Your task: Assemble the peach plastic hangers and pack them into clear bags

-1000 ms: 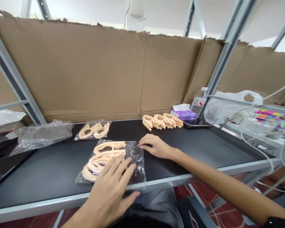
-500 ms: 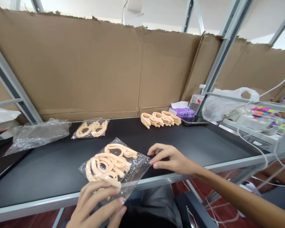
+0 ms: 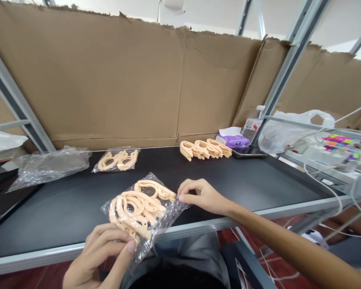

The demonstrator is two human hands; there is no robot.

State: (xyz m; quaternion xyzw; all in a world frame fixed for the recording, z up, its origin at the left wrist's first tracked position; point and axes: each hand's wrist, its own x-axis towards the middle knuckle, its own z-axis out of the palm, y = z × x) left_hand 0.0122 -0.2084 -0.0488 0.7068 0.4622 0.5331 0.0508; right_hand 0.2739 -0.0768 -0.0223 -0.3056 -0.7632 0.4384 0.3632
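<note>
Peach-coloured shapes (image 3: 138,205) lie in a clear bag (image 3: 171,215) at the 6 o'clock edge of the bench (image 3: 63,208). The left hand (image 3: 99,257) pinches its 7 o'clock corner, the right hand (image 3: 203,196) its 3 o'clock side. It looks filled; I can't tell if it's sealed. From it, the small bag (image 3: 116,155) at 11 o'clock looks packed; the loose stack (image 3: 203,150) at 1 o'clock doesn't.

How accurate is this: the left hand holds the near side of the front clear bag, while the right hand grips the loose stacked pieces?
Not quite: the head view shows the right hand on the right edge of that front clear bag, with the loose stacked pieces farther back, untouched. The left hand holds the bag's near side.
</note>
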